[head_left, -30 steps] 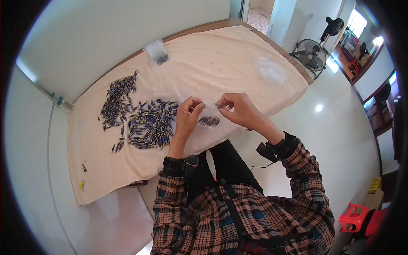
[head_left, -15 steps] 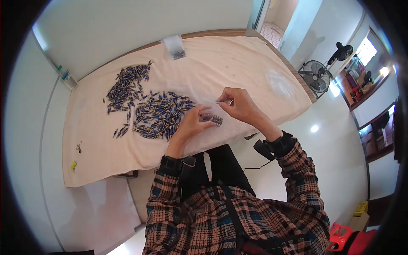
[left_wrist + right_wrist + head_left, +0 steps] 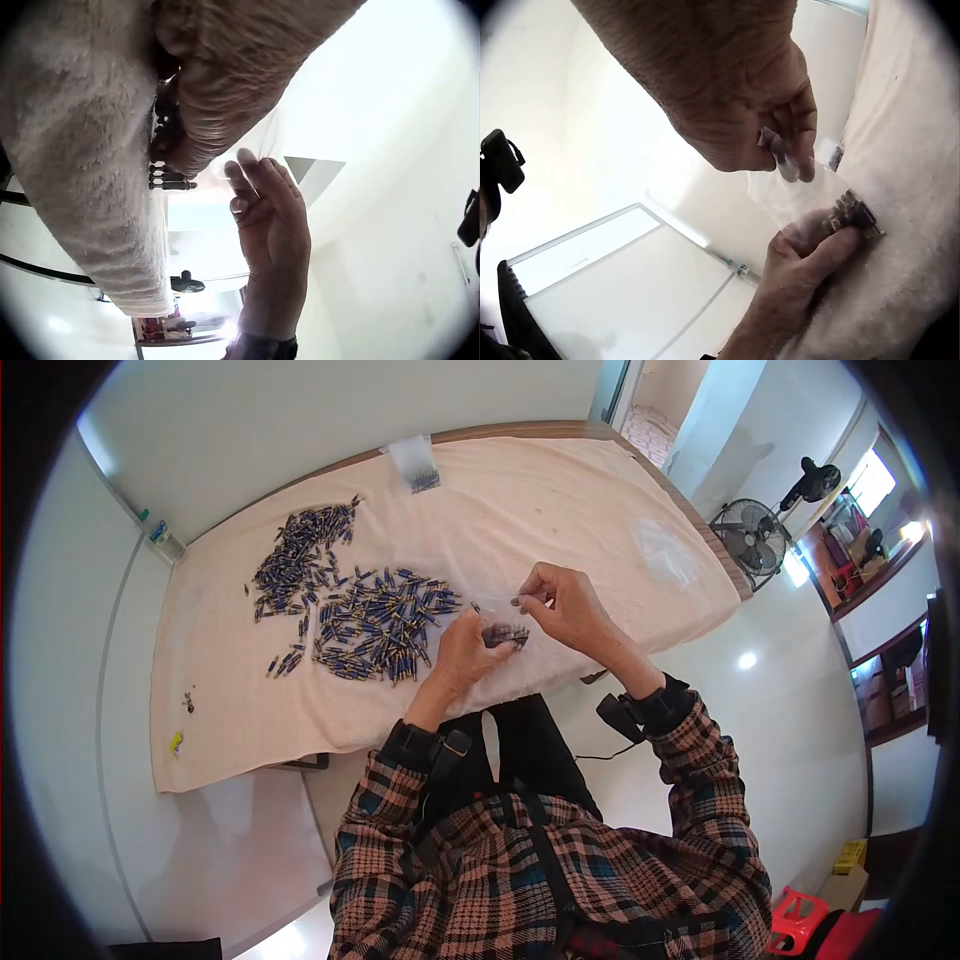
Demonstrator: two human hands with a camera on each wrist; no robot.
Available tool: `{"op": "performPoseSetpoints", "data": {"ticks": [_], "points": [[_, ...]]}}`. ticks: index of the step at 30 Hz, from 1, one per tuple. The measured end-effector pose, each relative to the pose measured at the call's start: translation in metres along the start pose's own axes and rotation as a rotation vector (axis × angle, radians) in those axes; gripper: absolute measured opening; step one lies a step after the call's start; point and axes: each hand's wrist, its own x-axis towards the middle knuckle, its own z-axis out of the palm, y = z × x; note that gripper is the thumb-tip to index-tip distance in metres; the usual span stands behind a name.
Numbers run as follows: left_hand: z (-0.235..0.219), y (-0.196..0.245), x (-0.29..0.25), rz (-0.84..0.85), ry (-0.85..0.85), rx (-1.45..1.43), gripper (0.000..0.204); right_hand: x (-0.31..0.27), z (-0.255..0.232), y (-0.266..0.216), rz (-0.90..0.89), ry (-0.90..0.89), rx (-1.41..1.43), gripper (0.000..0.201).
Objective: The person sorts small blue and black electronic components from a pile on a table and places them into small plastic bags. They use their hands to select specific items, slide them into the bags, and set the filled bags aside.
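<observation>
A clear plastic bag [image 3: 799, 196] stretches between both hands, with a bunch of small dark pieces with gold-coloured ends [image 3: 859, 212] at its lower end. My left hand [image 3: 462, 658] grips the filled end between thumb and fingers, low over the cloth. Higher up, my right hand [image 3: 568, 612] pinches the bag's other end between thumb and fingertips. Left of the hands lies a heap of the same small blue-and-gold pieces [image 3: 385, 625]; a second, denser heap [image 3: 305, 550] is farther back on the table.
Cream cloth [image 3: 560, 490] covers the table. Another filled clear bag [image 3: 412, 468] lies at the back edge, and flat clear plastic [image 3: 665, 552] at the right. Small bits and a yellow item [image 3: 176, 742] lie at the left corner. A fan [image 3: 750, 538] stands beyond the table.
My left hand has come down from the bag's upper part to grip the bunch of pieces at its lower end. The right hand keeps pinching the bag's other end.
</observation>
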Motion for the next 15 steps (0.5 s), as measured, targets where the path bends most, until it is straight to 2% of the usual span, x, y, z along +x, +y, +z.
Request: {"op": "performPoseSetpoints", "data": {"ticks": [2, 10, 15], "points": [[0.002, 0.001, -0.002, -0.012, 0.093, 0.095, 0.024, -0.001, 0.0, 0.003, 0.006, 0.007, 0.019, 0.007], [0.0, 0.002, -0.002, -0.063, 0.033, -0.045, 0.031, -0.004, 0.002, 0.006, -0.024, 0.061, 0.094, 0.006], [0.0, -0.005, 0.0, -0.101, 0.012, -0.083, 0.024, -0.003, 0.004, 0.015, 0.002, 0.072, 0.126, 0.005]]}}
